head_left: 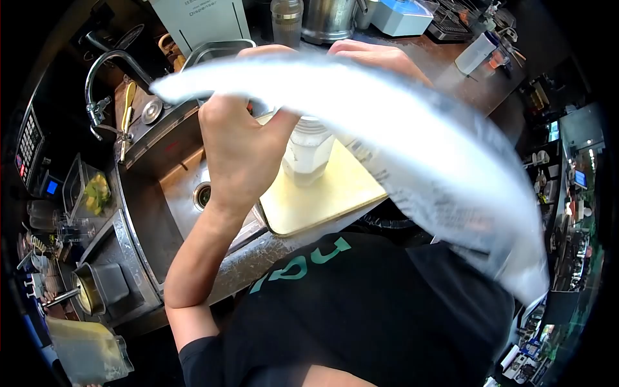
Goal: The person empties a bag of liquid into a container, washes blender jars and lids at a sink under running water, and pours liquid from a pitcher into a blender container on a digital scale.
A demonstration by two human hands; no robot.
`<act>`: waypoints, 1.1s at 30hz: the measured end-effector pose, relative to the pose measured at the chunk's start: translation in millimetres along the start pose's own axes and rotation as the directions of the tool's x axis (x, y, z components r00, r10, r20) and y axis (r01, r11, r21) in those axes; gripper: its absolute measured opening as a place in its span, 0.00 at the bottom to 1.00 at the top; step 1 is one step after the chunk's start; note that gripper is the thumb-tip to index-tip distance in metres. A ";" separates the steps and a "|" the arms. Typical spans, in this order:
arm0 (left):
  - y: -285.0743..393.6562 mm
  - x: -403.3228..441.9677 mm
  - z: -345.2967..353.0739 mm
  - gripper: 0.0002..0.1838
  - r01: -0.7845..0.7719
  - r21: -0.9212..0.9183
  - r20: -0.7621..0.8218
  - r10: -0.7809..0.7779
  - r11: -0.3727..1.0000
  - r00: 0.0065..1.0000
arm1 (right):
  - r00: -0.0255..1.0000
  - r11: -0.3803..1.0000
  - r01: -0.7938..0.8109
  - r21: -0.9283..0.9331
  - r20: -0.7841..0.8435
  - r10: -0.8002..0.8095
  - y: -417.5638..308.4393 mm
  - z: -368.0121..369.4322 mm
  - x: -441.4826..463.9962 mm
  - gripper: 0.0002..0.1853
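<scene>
A large white printed bag (412, 148), blurred by motion, stretches from the upper left down to the lower right. My left hand (242, 138) grips its edge near the middle of the view, fingers bent and partly hidden behind it. Farther right, my right hand (383, 58) shows only at the bag's upper edge; its fingers are mostly covered. Beneath the bag, a clear container (306, 158) with white contents stands on a pale yellow cutting board (329, 200). The bag covers part of the container's top.
A steel sink (158, 206) with a curved faucet (106, 58) lies at the left. Behind are a grey dispenser box (203, 26), a clear shaker (285, 22), a metal pot (327, 22) and a white scale (403, 18). A metal container (103, 287) stands lower left.
</scene>
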State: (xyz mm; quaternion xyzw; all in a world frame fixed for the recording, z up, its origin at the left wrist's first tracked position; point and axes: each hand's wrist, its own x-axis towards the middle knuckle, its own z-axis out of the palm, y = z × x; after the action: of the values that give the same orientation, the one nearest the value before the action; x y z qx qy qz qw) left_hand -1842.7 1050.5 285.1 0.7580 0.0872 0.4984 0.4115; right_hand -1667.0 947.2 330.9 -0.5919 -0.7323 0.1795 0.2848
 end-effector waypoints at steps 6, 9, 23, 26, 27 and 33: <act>-0.9 -1.6 -0.1 0.23 0.052 0.145 0.000 -0.052 0.988 0.999 | 0.965 0.993 0.115 0.008 -0.240 -0.110 -2.5 -16.4 -18.9 0.17; 3.4 -0.8 -2.1 0.20 0.082 0.177 -0.001 -0.083 0.981 0.997 | 0.942 0.988 0.141 0.057 -0.316 -0.116 -1.3 -19.8 -24.2 0.17; 8.3 -5.6 -2.1 0.14 -0.022 0.370 0.015 0.017 0.929 1.000 | 0.716 0.760 0.292 0.580 -0.660 0.229 -6.7 54.7 -61.2 0.17; 7.5 0.4 -9.0 0.13 0.066 0.064 0.030 -0.068 0.996 0.997 | 0.718 0.785 0.259 0.563 -0.656 0.234 -4.7 33.1 -52.3 0.14; 5.7 1.4 -12.9 0.14 0.117 -0.089 0.027 -0.115 0.989 0.993 | 0.735 0.836 0.268 0.479 -0.663 0.145 -0.8 29.0 -51.8 0.14; -0.4 3.8 -27.2 0.08 0.228 -0.059 0.062 -0.224 0.972 0.973 | 0.780 0.921 0.260 0.290 -0.625 -0.024 1.4 26.2 -51.2 0.14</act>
State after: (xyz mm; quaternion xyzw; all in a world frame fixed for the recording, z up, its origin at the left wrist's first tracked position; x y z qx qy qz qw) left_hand -1863.2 1067.4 291.9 0.7427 0.1450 0.4298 0.4926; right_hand -1675.5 899.9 299.4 -0.4972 -0.5983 0.0879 0.6222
